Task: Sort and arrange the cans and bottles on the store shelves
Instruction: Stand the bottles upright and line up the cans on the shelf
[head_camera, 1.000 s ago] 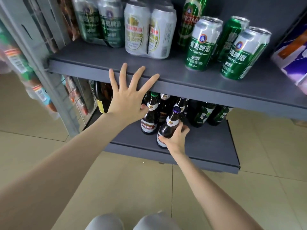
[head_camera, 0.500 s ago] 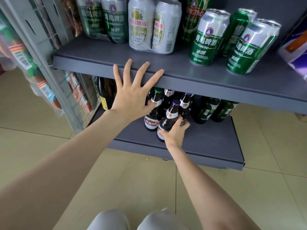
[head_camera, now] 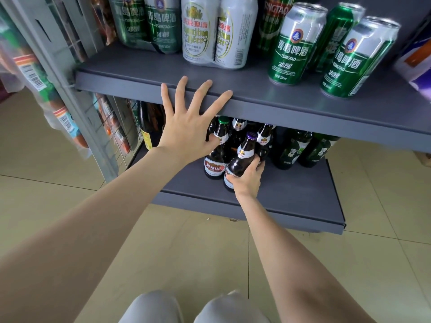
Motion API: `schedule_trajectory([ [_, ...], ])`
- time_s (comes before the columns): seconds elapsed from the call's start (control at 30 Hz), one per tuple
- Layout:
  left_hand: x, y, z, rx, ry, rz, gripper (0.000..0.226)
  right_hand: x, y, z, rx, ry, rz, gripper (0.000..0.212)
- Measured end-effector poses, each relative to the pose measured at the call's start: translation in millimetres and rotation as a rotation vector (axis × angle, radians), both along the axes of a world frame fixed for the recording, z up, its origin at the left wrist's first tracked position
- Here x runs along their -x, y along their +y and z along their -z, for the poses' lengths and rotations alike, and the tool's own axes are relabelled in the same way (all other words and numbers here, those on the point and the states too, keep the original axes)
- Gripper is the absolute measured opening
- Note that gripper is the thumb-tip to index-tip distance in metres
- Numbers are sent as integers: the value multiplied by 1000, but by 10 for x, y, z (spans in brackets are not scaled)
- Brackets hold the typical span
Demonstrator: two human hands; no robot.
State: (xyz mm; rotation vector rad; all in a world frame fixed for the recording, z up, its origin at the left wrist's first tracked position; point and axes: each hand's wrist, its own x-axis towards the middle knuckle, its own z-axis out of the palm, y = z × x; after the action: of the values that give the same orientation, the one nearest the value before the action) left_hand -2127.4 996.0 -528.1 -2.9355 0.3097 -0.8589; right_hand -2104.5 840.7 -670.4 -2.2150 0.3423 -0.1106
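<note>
Grey steel formed both shelves: the upper shelf (head_camera: 303,113) carried upright green cans (head_camera: 296,45) and a white twin pack (head_camera: 217,31), and the lower shelf (head_camera: 291,197) carried a cluster of dark glass bottles. The right hand (head_camera: 247,180) gripped the purple-capped bottle (head_camera: 242,157) around its lower body, fingers curled about the glass, at the front of the cluster and just beside the red-labelled bottle (head_camera: 215,157). The bottle leaned back toward the row behind it; whether its base rested fully on the lower shelf could not be determined, because the hand covered it. The left hand (head_camera: 186,129) was spread flat with straight fingers, its fingertips (head_camera: 180,83) resting on the front lip of the upper shelf and holding nothing. The step in hand appeared to be seating this bottle in line with its neighbours. To perform it well, the grip was best kept low on the body, where glass is widest and the weight is controlled, and the bottle brought upright before release. The label was best turned to face outward, matching the red-labelled bottle. Contact with adjacent glass needed to be gentle, since the green bottles (head_camera: 289,150) at the right stood close and a knock could topple one. The bracing hand offered useful balance during the reach under the upper shelf.
</note>
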Motion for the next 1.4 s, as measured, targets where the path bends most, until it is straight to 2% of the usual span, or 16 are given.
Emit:
schedule_trajectory([
  [0.27, 4, 9, -3, -24, 25, -30, 78, -98, -22, 0, -6, 16, -18, 85],
  [0.43, 71, -13, -56, -12, 99, -42, 81, 192, -334, -254, -22, 43, -192, 96],
  [0.6, 130, -98, -245, 115, 206, -60, 64, 807, -888, -990, 117, -175, -331, 66],
  [0.7, 49, -222, -434, 114, 196, 30, 50, 928, -1153, -1554, 168, -381, -404, 53],
  [0.77, -63, -360, -660, 102, 156, 99, 52, 813, -1317, -1921, 162, -522, -358, 52],
  [0.87, -220, -655, -1039, 222, 120, 169, 61, 487, -1517, -2410, 164, -612, -261, 60],
  [0.93, -322, -827, -1176, 362, 143, 204, 68, 223, -1605, -2604, 184, -614, -238, 71],
  [1.03, -474, -1009, -1265, 503, 189, 225, 79, -127, -1622, -2717, 147, -493, -247, 84],
  [1.1, -556, -1083, -1284, 536, 207, 219, 78, -264, -1587, -2708, 157, -437, -248, 79],
  [1.27, -742, -1159, -1265, 478, 244, 173, 60, -415, -1529, -2655, 288, -439, -179, 59],
  [1.4, -783, -1103, -1316, 447, 158, 212, 53, -456, -1451, -2782, 395, -437, -131, 54],
])
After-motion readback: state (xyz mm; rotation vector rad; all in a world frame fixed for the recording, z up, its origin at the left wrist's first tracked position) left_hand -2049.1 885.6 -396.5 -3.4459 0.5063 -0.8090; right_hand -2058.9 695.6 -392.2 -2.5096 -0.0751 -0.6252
